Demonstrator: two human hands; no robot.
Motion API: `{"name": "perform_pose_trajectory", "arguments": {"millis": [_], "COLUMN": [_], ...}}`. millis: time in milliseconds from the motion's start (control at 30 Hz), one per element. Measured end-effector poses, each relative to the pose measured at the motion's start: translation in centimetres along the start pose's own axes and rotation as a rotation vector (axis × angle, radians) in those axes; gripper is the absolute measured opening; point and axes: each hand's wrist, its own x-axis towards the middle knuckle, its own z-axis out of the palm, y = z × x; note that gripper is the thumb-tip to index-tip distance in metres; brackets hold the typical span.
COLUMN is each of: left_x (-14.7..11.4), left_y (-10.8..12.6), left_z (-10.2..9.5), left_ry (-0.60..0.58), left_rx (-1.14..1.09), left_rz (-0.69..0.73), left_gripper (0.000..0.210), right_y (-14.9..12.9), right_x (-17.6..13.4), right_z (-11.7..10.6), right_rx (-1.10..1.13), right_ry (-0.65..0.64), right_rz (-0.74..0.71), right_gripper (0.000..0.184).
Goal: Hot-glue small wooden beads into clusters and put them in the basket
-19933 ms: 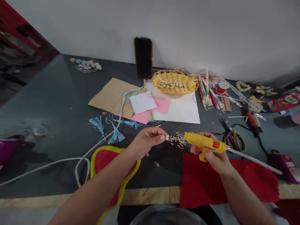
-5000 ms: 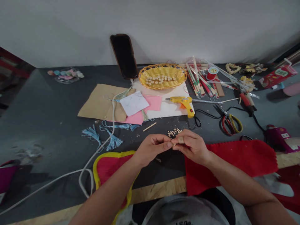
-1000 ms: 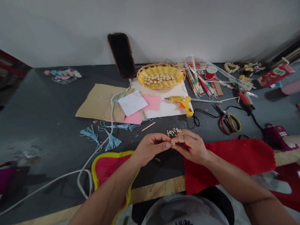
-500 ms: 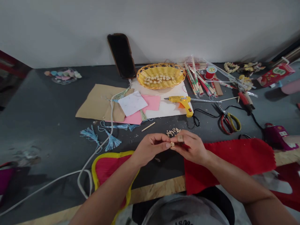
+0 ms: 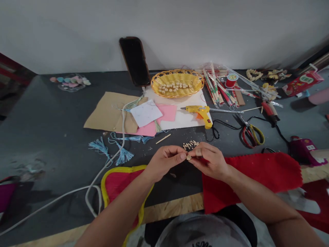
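Note:
Between my two hands is a small pale cluster of wooden beads (image 5: 189, 157), shaped like a flower. My right hand (image 5: 211, 160) pinches it between thumb and fingertips. From the other side my left hand (image 5: 167, 160) is closed, its index fingertip at the cluster and its thumb just beside it. Right behind the fingertips lies a pile of loose wooden beads (image 5: 190, 144), partly covered by my hands. Farther back, a yellow wicker basket (image 5: 177, 92) holds several similar bead flowers.
A yellow glue gun (image 5: 199, 110) lies behind my hands, with scissors (image 5: 250, 132) to its right. Red felt (image 5: 262, 171) is under my right forearm. Blue tassels (image 5: 124, 156), a white cable (image 5: 99, 178), paper sheets (image 5: 108, 109) and a propped phone (image 5: 135, 61) are leftward.
My left thumb has drawn back slightly from the bead cluster, so more of its face shows. My right hand keeps its pinch in nearly the same place.

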Motion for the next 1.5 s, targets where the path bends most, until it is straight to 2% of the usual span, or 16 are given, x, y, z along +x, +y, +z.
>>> {"name": "perform_pose_trajectory", "arguments": {"millis": [1100, 1500], "left_x": [-0.04, -0.12], "left_y": [-0.06, 0.28], "left_z": [-0.07, 0.15], "left_ry": [-0.032, -0.036], "left_rx": [-0.031, -0.016], "left_rz": [0.003, 0.037], "left_gripper": [0.027, 0.025], "right_y": [-0.06, -0.37], "right_x": [-0.04, 0.33], "right_z": [0.08, -0.13], "right_rx": [0.014, 0.012], "right_ry": [0.002, 0.044], "right_rz": [0.011, -0.018], "right_gripper": [0.017, 0.016]}}
